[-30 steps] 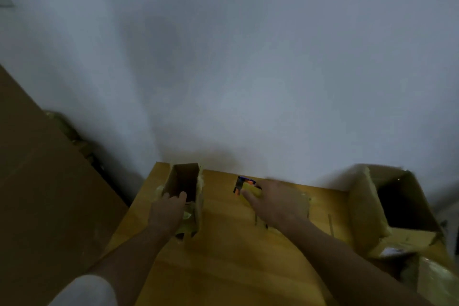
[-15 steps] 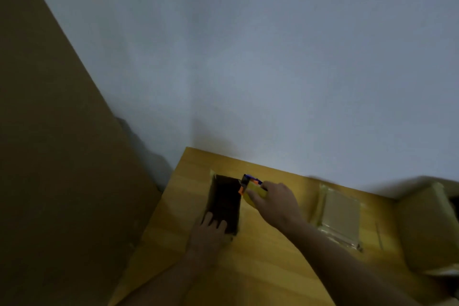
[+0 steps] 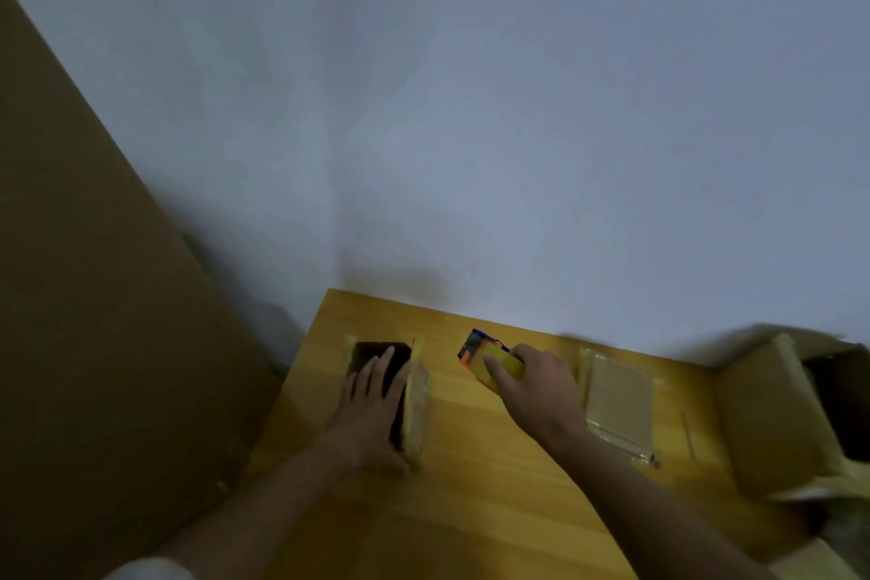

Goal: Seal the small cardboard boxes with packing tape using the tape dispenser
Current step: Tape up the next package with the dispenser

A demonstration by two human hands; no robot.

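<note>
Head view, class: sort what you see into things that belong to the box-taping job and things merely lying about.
Belongs to the job:
small cardboard box, under the left hand
tape dispenser, gripped by the right hand

Lying about:
clear flat packet
large open carton
cardboard sheet leaning at the left
wooden table

The left hand (image 3: 372, 405) lies flat, fingers straight, on the small dark box (image 3: 383, 384) on the wooden table (image 3: 471, 509); to its right the right hand (image 3: 536, 396) grips the tape dispenser (image 3: 489, 356); right of that hand lies a flat pale box (image 3: 619, 405).
</note>
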